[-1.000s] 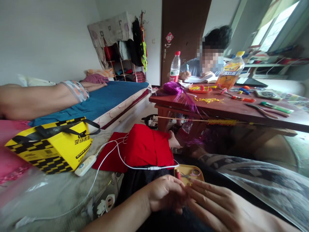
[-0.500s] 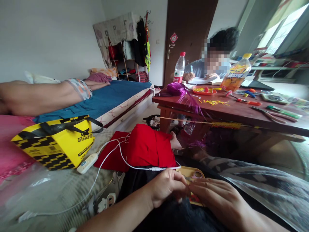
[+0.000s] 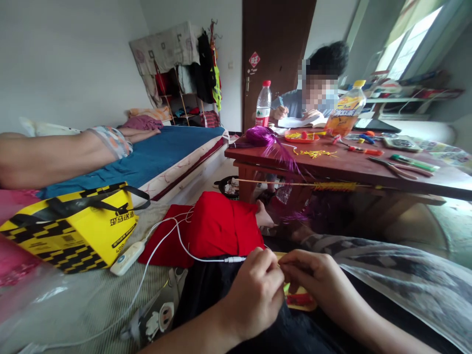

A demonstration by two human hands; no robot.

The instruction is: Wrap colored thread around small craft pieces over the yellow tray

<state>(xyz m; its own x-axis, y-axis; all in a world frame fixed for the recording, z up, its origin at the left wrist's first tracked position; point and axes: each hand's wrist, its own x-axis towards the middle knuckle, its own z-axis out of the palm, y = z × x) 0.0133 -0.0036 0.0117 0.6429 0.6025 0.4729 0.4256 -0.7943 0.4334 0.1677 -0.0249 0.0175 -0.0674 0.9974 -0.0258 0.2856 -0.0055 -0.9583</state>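
Above my lap, my left hand [image 3: 256, 290] is closed, its fingertips pinched at something too small to make out. Facing it, my right hand [image 3: 317, 280] has its thumb and fingers pressed together, the tips nearly meeting those of my left hand. Whatever lies between the fingertips is hidden. Beneath and behind the hands is a yellow tray [image 3: 308, 307], partly covered by them, with a red item [image 3: 299, 299] inside. Red cloth [image 3: 224, 226] lies just beyond my left hand, and a white cable [image 3: 206, 256] runs along its near edge.
A dark red table [image 3: 346, 164] holds bottles, purple strands [image 3: 271, 142], yellow pieces [image 3: 317, 154] and pliers [image 3: 394, 167]. One person [image 3: 291, 101] writes behind it; another lies on the bed [image 3: 177, 142]. A yellow bag [image 3: 84, 231] stands at left.
Both hands have risen slightly and their fingers have curled in more, the right hand no longer flat over the tray. The view has turned a little to the right.
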